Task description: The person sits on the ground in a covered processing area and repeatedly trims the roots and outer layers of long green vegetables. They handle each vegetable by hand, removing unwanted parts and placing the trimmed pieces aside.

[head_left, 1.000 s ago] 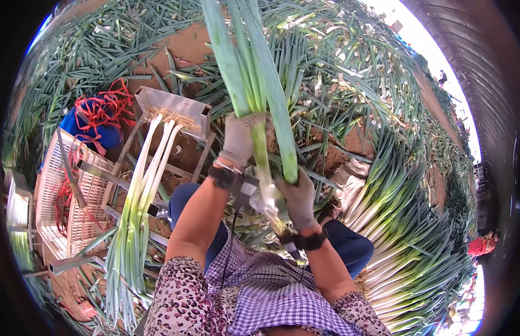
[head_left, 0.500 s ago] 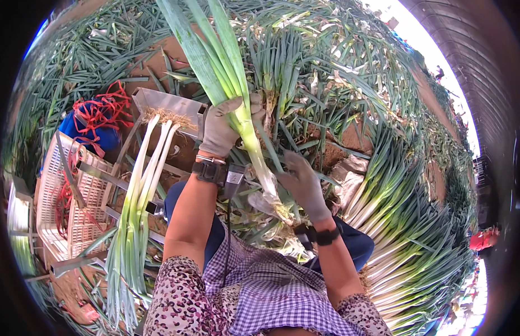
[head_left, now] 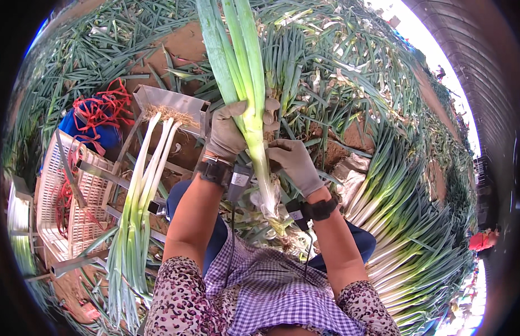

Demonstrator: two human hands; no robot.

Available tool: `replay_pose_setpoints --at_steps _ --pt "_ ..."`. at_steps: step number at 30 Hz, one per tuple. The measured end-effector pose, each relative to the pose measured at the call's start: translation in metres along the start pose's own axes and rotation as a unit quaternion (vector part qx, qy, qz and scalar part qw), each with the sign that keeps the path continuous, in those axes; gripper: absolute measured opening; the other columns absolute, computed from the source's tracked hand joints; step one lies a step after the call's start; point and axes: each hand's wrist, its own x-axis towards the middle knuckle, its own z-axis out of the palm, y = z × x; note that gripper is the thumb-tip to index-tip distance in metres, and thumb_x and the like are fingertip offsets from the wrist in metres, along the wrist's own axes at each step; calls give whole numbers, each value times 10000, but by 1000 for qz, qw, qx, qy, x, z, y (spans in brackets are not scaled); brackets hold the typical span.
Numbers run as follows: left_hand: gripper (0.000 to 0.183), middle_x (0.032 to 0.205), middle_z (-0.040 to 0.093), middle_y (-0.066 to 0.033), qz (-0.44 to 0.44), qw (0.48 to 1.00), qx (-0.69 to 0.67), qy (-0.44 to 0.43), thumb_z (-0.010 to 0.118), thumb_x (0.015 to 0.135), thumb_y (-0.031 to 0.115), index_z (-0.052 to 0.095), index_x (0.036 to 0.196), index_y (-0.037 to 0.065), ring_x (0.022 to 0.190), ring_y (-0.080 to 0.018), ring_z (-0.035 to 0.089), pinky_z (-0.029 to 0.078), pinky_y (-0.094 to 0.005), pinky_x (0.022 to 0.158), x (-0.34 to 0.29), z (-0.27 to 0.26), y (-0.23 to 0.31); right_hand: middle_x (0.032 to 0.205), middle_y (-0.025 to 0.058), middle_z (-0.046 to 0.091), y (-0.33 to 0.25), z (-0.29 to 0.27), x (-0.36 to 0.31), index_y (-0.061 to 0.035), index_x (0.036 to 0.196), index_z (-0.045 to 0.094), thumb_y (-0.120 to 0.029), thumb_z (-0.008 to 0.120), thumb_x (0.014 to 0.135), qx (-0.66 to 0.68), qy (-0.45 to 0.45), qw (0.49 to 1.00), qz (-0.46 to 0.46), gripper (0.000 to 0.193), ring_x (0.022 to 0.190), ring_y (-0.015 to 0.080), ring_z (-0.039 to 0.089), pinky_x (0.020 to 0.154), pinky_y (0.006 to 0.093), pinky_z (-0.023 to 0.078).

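Note:
A large green onion (head_left: pixel 253 126) stands slantwise in front of me, its leaves up and its pale root end down near my lap. My left hand (head_left: pixel 227 131), in a grey glove, is wrapped round it where the leaves meet the stalk; its fingertips show on the far side. My right hand (head_left: pixel 296 165), gloved too, is closed with its fingertips against the right side of the stalk, just below the left hand. Whatever skin lies between those fingertips is hidden. Several trimmed green onions (head_left: pixel 142 185) lie on a metal rack (head_left: pixel 170 103) to the left, roots against its plate.
To the right lies a long row of green onions (head_left: pixel 405 224). A pale plastic basket (head_left: pixel 52 196) stands at the left, near red ties (head_left: pixel 106 112) on a blue bundle (head_left: pixel 83 131). Leaf scraps (head_left: pixel 349 73) cover the ground ahead.
My left hand has moved slightly right with the green onion, which now stands more upright. My right hand has come up from beside the lower stalk, its fingers closing against it.

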Motion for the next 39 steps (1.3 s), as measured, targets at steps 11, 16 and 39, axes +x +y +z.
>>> replay_pose_setpoints --at_steps 11,16,39 --pt "568 1031 677 -230 -26 999 -22 41 643 796 197 526 1286 -66 830 -329 699 599 -443 727 -12 9 -1 933 30 676 21 25 -15 28 1072 688 -157 467 1003 -13 -32 985 -171 297 781 89 603 698 239 483" --pt "577 990 685 -181 -29 998 -47 3 678 782 238 533 1268 -36 751 -278 673 573 -389 698 -10 8 -16 817 55 696 67 15 19 19 994 720 -130 602 911 -14 -49 997 -52 207 724 110 639 667 264 516" --pt "500 939 632 -112 52 996 -60 32 659 841 287 542 1222 -15 776 -204 594 488 -321 688 -11 17 19 740 17 639 63 39 -40 -3 893 674 -238 535 998 -66 -129 981 -128 292 705 112 610 635 283 501"
